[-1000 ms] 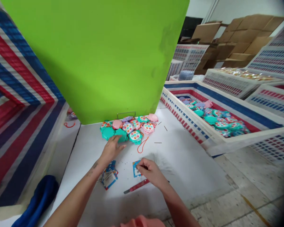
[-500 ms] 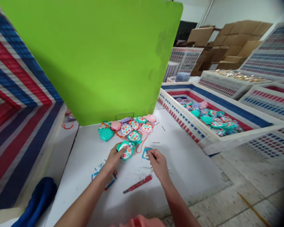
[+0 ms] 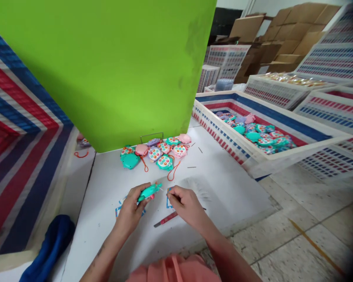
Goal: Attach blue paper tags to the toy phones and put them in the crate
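Observation:
My left hand [image 3: 133,203] is closed around a teal animal-shaped push-button toy [image 3: 148,191], turned on edge with its buttons mostly hidden. Facing it, my right hand [image 3: 182,201] is pinched at the edge of a small blue-bordered card [image 3: 169,202]; the fingers partly cover the card. A short dark tip shows behind that hand, too small to name. On the table below lies a red utility knife [image 3: 166,219] with its blade end to the left. More blue-bordered cards [image 3: 118,210] lie partly under my left wrist.
Several teal, pink and purple toys [image 3: 155,154] with orange cords sit along the green panel [image 3: 114,78]. A white crate [image 3: 232,147] of similar toys stands right of the table. Thin metal strips [image 3: 191,167] lie on the white surface; blue cloth [image 3: 50,248] is at left.
My left hand has tipped the toy from button side up onto its edge. My right hand has moved left, closer to the toy, and the card has moved with it. The camera view has shifted slightly.

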Motion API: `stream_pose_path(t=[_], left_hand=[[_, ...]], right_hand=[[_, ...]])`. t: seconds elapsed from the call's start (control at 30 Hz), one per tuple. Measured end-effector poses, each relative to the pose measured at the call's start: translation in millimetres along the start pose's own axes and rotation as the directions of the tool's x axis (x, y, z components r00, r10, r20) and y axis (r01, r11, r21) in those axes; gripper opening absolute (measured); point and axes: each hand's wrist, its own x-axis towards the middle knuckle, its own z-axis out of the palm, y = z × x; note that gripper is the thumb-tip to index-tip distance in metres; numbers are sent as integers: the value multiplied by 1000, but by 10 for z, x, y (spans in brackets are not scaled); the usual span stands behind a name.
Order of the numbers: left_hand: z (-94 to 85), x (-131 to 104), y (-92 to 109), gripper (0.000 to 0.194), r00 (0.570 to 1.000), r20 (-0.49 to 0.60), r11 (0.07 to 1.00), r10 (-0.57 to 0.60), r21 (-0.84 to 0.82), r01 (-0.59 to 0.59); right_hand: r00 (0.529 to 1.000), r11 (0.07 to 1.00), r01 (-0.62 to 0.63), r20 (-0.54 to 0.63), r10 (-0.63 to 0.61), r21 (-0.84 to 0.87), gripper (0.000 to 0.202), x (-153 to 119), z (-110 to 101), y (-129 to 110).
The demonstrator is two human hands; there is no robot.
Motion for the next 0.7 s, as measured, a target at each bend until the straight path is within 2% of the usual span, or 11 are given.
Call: stream_pose_path(t=[0.13, 0.27, 0.47, 0.7], left_hand=[[22, -14, 57, 34, 988, -33, 985, 151, 91, -148], [25, -19, 78, 37, 971, -43, 962, 237, 150, -228], [55, -32, 121, 40, 955, -18, 933, 297, 218, -286], [167, -61, 59, 48, 949, 57, 929, 311, 193, -316]], right_hand=[[1000, 999, 20, 3, -20, -48, 19, -14, 1, -38], [1000, 997, 15, -2, -15, -73, 19, -29, 20, -26], [1000, 998, 15, -6, -15, -55, 18, -31, 45, -29], [999, 993, 7, -45, -12, -118, 16, -22, 93, -34]])
